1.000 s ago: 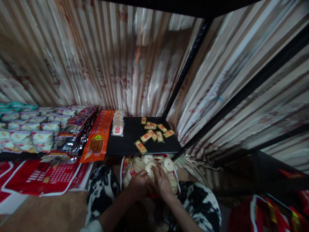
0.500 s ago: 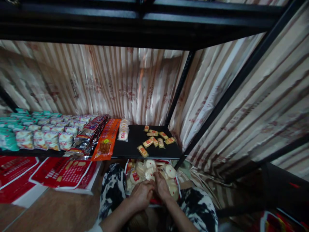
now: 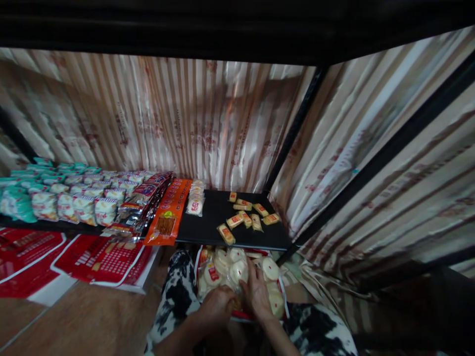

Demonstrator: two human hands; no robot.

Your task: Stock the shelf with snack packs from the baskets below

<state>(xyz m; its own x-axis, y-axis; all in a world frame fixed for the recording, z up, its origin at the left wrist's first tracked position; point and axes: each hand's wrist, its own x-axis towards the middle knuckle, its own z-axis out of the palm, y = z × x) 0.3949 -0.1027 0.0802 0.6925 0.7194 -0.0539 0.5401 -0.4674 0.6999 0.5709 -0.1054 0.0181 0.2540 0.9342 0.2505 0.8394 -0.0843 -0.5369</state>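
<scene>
A red-edged bag (image 3: 287,312) lies between my knees, filled with round, pale wrapped pastries with red dots. My right hand (image 3: 257,291) reaches over it, its fingers stretched out and thumb apart, touching the side of one round wrapped pastry (image 3: 238,272). Beside it, my left hand (image 3: 218,304) is closed at the bag's near side; what its fingers hold, if anything, is hidden. Another round pastry (image 3: 270,268) lies to the right of my right hand. A wrapped piece with a red label (image 3: 212,275) is at the left.
On the black shelf (image 3: 204,230) stand small yellow wrapped cakes (image 3: 235,220), a row of round white crackers (image 3: 195,198), an orange packet (image 3: 168,212) and several white and green packets (image 3: 84,207). Red bags (image 3: 102,262) lie on the floor at left. A black post (image 3: 293,133) rises behind.
My right hand has opened out, its fingers spreading beside a round pastry. My left hand has drawn slightly apart from it and stays closed. The view has shifted a little.
</scene>
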